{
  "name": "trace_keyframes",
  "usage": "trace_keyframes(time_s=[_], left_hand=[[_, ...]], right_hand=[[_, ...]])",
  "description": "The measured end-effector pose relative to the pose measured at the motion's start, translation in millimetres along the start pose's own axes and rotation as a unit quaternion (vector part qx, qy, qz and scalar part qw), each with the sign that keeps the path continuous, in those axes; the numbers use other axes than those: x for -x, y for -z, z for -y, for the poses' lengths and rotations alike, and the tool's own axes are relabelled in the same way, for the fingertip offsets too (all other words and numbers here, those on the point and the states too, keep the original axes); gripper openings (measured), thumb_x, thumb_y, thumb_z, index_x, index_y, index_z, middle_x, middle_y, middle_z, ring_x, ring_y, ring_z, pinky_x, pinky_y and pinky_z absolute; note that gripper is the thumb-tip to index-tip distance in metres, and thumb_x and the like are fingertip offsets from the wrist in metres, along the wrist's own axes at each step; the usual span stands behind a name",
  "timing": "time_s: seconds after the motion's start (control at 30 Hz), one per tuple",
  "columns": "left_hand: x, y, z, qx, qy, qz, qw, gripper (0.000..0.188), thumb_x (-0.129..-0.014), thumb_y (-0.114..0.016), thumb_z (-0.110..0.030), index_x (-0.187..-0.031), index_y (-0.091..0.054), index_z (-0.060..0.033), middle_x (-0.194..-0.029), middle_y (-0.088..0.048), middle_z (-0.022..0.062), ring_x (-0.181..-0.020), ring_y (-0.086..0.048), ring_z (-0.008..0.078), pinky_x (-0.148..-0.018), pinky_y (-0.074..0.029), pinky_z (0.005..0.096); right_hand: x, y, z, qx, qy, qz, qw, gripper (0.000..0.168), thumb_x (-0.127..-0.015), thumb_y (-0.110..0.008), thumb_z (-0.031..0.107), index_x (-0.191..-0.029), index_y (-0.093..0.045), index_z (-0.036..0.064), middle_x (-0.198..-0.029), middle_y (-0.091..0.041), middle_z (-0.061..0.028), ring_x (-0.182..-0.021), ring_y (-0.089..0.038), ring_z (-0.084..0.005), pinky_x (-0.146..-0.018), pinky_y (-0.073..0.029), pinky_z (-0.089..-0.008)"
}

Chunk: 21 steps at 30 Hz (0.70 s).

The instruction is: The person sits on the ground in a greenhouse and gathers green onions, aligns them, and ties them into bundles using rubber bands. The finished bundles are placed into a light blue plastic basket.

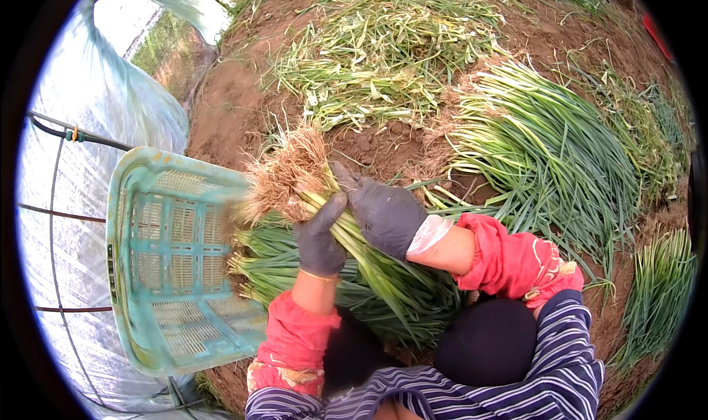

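My left hand (321, 240), in a dark grey glove, grips a bunch of green onions (351, 229) just below its roots, with the thumb pointing up. Around the same stalks from the right closes my right hand (387, 212), gloved alike. The bunch's brown, fibrous roots (290, 171) point to the upper left, and its leaves trail down towards my knees. Under it, more green onions (276, 248) lie in a pile with their roots at the mouth of a turquoise plastic crate (182, 364), which is tipped on its side at the left.
A large heap of green onions (542, 138) lies at the right, roots to the left. Discarded leaves (381, 44) cover the soil (221, 127) farther up. Another bunch of green onions (661, 287) lies at the far right. Plastic sheeting (72, 199) with metal rods stands behind the crate.
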State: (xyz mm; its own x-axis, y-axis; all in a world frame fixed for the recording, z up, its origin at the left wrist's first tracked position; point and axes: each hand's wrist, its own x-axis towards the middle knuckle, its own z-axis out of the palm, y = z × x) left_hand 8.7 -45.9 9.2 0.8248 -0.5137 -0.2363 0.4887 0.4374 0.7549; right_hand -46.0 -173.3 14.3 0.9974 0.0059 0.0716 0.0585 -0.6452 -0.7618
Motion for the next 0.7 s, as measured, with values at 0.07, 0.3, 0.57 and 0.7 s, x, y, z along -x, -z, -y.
trace_keyframes(time_s=[0.07,0.3,0.57,0.7], left_hand=[[-0.4,-2.6,-0.8,-0.026,-0.055,-0.002,0.998,0.052,-0.074,-0.062,0.001,-0.123,-0.044,0.0002,-0.108,-0.058,0.0139,-0.098,-0.059,0.0259,-0.089,-0.048,0.0376],[-0.1,10.6,-9.6,-0.026,-0.031,0.017,0.999,0.056,-0.068,-0.063,0.006,-0.121,-0.046,-0.0032,-0.105,-0.059,0.0088,-0.095,-0.059,0.0225,-0.085,-0.049,0.0348],[23.2,11.4,15.6,-0.148,0.073,-0.080,0.983,0.048,-0.067,-0.066,0.009,-0.113,-0.055,-0.0014,-0.101,-0.061,0.0077,-0.094,-0.060,0.0194,-0.083,-0.050,0.0316],[21.3,131.4,11.3,-0.036,0.140,0.021,0.989,0.036,-0.090,-0.051,-0.015,-0.123,-0.045,-0.0023,-0.115,-0.056,0.0078,-0.098,-0.058,0.0194,-0.089,-0.048,0.0318]], right_hand=[[-2.5,-5.3,-5.6,0.107,0.091,-0.082,0.987,0.060,-0.085,-0.045,0.018,-0.138,-0.026,-0.003,-0.107,-0.054,-0.0211,-0.100,-0.052,-0.0387,-0.086,-0.038,-0.0481],[-9.3,-47.1,-37.3,-0.263,0.191,-0.033,0.945,0.102,-0.079,-0.059,0.053,-0.143,-0.003,-0.002,-0.145,-0.019,-0.0239,-0.134,-0.021,-0.0385,-0.109,-0.017,-0.0427],[4.4,-39.8,-48.0,-0.458,0.072,0.113,0.879,0.083,-0.058,-0.083,0.024,-0.128,-0.045,0.004,-0.116,-0.058,-0.0119,-0.106,-0.054,-0.0192,-0.091,-0.042,-0.0315],[12.2,-35.8,-37.8,-0.437,0.062,0.127,0.889,0.061,-0.056,-0.079,0.020,-0.111,-0.057,0.005,-0.097,-0.065,-0.0071,-0.087,-0.060,-0.0182,-0.078,-0.048,-0.0314]])
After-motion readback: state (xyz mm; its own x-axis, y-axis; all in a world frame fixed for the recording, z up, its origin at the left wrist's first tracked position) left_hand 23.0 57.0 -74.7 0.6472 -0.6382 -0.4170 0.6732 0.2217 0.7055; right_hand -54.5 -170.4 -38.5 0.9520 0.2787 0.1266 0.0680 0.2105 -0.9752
